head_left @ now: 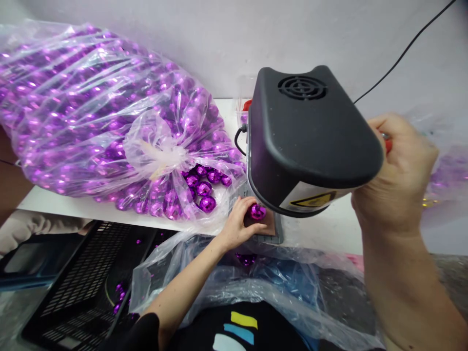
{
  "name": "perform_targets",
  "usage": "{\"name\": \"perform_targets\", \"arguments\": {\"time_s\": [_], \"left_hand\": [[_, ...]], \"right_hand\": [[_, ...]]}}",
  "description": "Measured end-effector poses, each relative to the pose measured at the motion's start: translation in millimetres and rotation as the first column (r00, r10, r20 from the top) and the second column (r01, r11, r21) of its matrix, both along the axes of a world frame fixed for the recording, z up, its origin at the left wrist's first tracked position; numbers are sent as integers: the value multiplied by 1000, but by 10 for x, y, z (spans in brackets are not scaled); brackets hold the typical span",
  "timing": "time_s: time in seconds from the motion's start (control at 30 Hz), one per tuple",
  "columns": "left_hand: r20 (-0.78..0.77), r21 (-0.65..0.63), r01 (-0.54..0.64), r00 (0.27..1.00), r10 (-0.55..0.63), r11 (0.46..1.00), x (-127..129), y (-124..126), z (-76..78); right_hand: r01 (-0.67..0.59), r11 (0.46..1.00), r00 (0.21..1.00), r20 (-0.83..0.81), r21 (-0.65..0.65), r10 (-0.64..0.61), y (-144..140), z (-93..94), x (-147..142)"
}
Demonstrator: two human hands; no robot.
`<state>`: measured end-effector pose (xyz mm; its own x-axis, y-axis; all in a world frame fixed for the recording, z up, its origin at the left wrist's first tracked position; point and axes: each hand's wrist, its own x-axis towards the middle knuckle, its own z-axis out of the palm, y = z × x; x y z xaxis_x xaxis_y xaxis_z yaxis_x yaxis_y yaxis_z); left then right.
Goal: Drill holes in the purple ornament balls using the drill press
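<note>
Between the thumb and fingers of my left hand [239, 222] sits a shiny purple faceted ball [257, 211]. It rests over a brown pad on the base plate [280, 231] of a black bench machine [314, 131], just under the machine's rounded housing. My right hand [400, 165] is wrapped round a red-ended lever handle [388, 144] at the machine's right side; most of the handle is hidden in the grip. Left of the machine, loose purple balls [207, 204] spill from an opening in a big clear bag [91, 117] full of them.
A black plastic crate [73, 278] with a few purple balls stands below the white table [47, 202] at left. Clear plastic sheeting [226, 292] hangs along the table's front edge, over my lap. A black cable [402, 53] crosses the wall. Another person's sleeve [40, 226] shows at far left.
</note>
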<state>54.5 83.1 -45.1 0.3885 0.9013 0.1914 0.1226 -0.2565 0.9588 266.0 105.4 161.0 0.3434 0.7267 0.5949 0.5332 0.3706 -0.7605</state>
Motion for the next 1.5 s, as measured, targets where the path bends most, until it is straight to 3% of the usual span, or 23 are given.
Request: {"name": "perform_targets", "arguments": {"time_s": [0.23,0.5,0.63,0.8,1.0,1.17,1.37,1.5], "left_hand": [[-31,-9,-62,998,62,998,76,19,25],[56,-206,-70,995,83,976,99,-23,99],[28,-222,-76,996,85,972,90,-43,59],[117,-272,-66,988,101,960,99,-39,-11],[179,-292,-50,978,106,955,114,-57,-9],[136,-273,-61,986,101,960,84,-33,84],[111,-230,-64,990,92,971,70,-7,105],[65,-237,-42,996,59,971,76,-5,98]], "right_hand": [[22,1000,1000,-8,9,-21,-8,-5,-11],[6,1000,1000,28,-14,-5,-46,-3,16],[-8,1000,1000,15,-4,8,-45,1,13],[25,1000,998,52,15,-26,-158,-6,-23],[109,986,944,296,126,-142,-527,-199,3],[23,999,923,383,47,-39,-796,-376,38],[-112,994,866,491,5,95,-905,-545,44],[-90,996,839,537,-21,87,-936,-651,32]]}}
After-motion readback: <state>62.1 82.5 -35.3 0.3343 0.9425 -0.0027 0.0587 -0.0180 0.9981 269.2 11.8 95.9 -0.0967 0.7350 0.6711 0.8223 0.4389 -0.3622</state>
